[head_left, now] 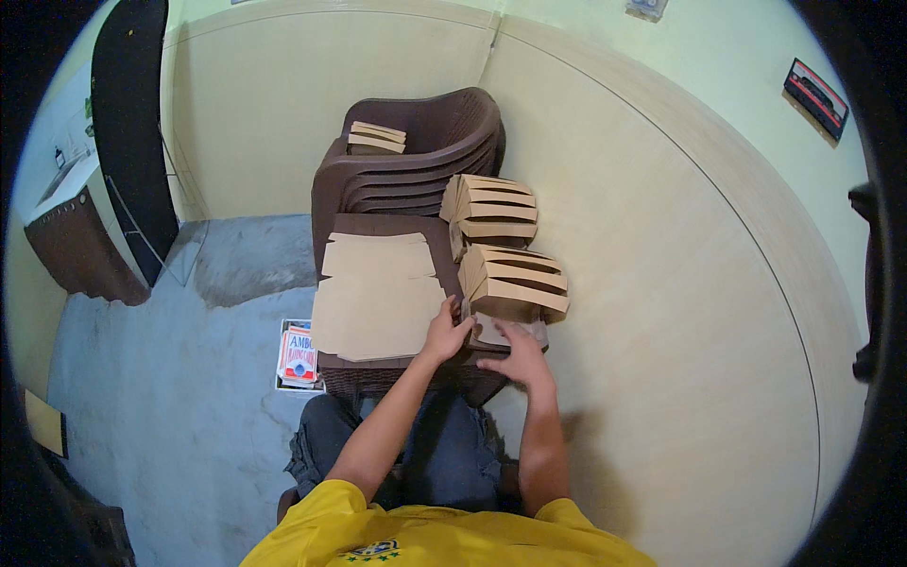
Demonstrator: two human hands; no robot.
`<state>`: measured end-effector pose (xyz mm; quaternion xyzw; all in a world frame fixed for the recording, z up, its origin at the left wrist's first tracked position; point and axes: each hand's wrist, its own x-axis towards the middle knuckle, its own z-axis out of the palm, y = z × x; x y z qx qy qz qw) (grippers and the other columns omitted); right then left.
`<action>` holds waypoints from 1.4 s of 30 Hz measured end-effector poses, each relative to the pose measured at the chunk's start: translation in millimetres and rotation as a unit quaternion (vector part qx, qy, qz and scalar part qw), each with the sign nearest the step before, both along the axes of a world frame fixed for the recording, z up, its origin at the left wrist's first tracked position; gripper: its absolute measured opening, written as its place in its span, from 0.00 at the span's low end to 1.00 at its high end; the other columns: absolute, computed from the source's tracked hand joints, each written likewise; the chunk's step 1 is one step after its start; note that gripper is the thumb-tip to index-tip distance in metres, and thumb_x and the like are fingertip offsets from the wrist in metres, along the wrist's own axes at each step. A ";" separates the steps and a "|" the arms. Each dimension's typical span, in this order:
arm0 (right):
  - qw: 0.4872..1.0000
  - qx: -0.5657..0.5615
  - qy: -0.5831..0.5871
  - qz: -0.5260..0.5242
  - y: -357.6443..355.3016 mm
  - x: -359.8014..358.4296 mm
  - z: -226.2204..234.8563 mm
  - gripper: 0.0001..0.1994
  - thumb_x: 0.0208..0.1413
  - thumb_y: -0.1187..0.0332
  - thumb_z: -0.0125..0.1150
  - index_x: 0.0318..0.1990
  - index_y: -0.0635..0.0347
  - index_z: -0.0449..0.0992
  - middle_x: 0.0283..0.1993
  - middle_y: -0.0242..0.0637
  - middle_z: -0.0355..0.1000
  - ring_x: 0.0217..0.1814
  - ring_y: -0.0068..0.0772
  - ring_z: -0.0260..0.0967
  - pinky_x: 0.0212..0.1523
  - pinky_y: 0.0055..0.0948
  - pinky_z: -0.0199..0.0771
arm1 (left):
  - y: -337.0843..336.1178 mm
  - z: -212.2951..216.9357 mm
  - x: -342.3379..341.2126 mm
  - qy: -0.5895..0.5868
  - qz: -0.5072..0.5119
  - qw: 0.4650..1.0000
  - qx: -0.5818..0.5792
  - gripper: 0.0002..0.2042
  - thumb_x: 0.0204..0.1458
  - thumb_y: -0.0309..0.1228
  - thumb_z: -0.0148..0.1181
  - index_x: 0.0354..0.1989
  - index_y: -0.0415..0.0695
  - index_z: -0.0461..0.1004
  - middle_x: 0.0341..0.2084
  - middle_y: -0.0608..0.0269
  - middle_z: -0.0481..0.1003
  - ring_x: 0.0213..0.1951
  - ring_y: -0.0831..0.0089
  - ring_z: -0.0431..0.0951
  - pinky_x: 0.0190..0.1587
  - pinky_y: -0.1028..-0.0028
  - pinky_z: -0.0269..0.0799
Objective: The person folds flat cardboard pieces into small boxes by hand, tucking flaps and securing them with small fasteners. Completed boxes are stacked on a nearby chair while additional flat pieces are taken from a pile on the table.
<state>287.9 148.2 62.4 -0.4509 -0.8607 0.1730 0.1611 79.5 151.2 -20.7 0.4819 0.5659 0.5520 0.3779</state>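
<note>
Flat tan cardboard sheets [373, 307], cut with slits and flaps, lie on a brown woven-look plastic seat [416, 225] in front of me. My left hand [447, 334] is at the sheets' right edge, thumb and fingers apart, with nothing seen in it. Just to the right, my right hand [522, 359] reaches forward, fingers spread, by a pale crumpled wrapping [515, 331] under the near stack of folded cardboard pieces [515, 283]. Its fingertips overlap that wrapping; I cannot tell whether they touch it. Behind stands a second stack of folded cardboard [491, 208].
Stacked brown plastic armchairs [416, 170] stand at the back, with more folded cardboard [376, 139] on top. Left of the seat, a white box [300, 354] holding printed cards sits on the blue-grey floor [179, 378]. A beige wall [661, 312] runs close along my right.
</note>
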 end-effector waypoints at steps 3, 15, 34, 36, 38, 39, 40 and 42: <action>0.989 0.140 -0.056 0.009 -14.5 -9.2 -14.5 0.22 0.53 0.67 0.75 0.57 0.52 0.84 0.51 0.39 0.79 0.57 0.49 0.76 0.57 0.44 0.79 | -2.2 6.6 -2.1 0.020 -0.020 1.000 -0.009 0.43 0.62 0.41 0.69 0.78 0.34 0.54 0.68 0.36 0.72 0.69 0.49 0.75 0.70 0.60 0.70; 0.939 0.308 0.016 0.155 -44.3 -95.3 116.6 0.16 0.48 0.75 0.63 0.47 0.52 0.82 0.50 0.34 0.78 0.50 0.44 0.76 0.49 0.45 0.80 | -73.7 40.1 -143.4 0.062 0.150 0.985 0.061 0.26 0.68 0.38 0.60 0.71 0.39 0.68 0.69 0.48 0.74 0.69 0.48 0.74 0.73 0.53 0.66; 0.939 0.318 -0.126 -0.037 373.3 -405.2 129.6 0.17 0.64 0.56 0.67 0.57 0.45 0.84 0.57 0.40 0.81 0.67 0.45 0.70 0.67 0.54 0.63 | -48.7 20.0 -171.0 0.425 0.172 0.887 -0.057 0.32 0.61 0.46 0.56 0.70 0.37 0.71 0.76 0.46 0.64 0.79 0.48 0.57 0.80 0.43 0.45; 0.930 0.344 -0.109 -0.072 375.3 -414.5 118.8 0.17 0.64 0.55 0.68 0.56 0.47 0.84 0.56 0.41 0.82 0.66 0.45 0.70 0.67 0.53 0.62 | -48.7 19.6 -170.9 0.432 0.177 0.883 -0.053 0.32 0.61 0.46 0.56 0.70 0.37 0.71 0.75 0.46 0.64 0.79 0.47 0.57 0.80 0.43 0.45; 0.928 0.339 -0.131 -0.087 376.1 -416.8 104.1 0.17 0.66 0.55 0.66 0.57 0.49 0.84 0.57 0.43 0.82 0.67 0.47 0.72 0.67 0.53 0.66 | -48.1 19.0 -171.4 0.437 0.176 0.880 -0.056 0.32 0.61 0.46 0.57 0.69 0.37 0.71 0.76 0.46 0.64 0.79 0.47 0.57 0.80 0.43 0.45; 0.920 0.349 -0.152 -0.095 377.8 -416.8 96.4 0.17 0.67 0.55 0.65 0.57 0.51 0.84 0.57 0.45 0.82 0.67 0.48 0.72 0.66 0.54 0.67 | -47.5 18.6 -171.1 0.436 0.175 0.881 -0.059 0.32 0.60 0.46 0.57 0.69 0.38 0.71 0.76 0.47 0.63 0.79 0.48 0.57 0.81 0.44 0.45; 0.952 0.266 -0.114 -0.096 380.6 -418.4 90.1 0.17 0.67 0.55 0.65 0.57 0.49 0.84 0.58 0.45 0.82 0.66 0.51 0.74 0.65 0.54 0.71 | -46.8 18.0 -170.7 0.435 0.177 0.881 -0.059 0.33 0.60 0.47 0.58 0.69 0.38 0.72 0.77 0.47 0.63 0.79 0.48 0.57 0.81 0.44 0.44; 0.988 0.090 -0.065 -0.106 384.9 -416.2 76.3 0.16 0.67 0.56 0.65 0.57 0.47 0.84 0.58 0.46 0.83 0.65 0.55 0.77 0.62 0.56 0.77 | -46.0 17.3 -170.6 0.437 0.176 0.880 -0.064 0.33 0.60 0.47 0.58 0.69 0.38 0.72 0.76 0.47 0.63 0.79 0.48 0.57 0.81 0.43 0.44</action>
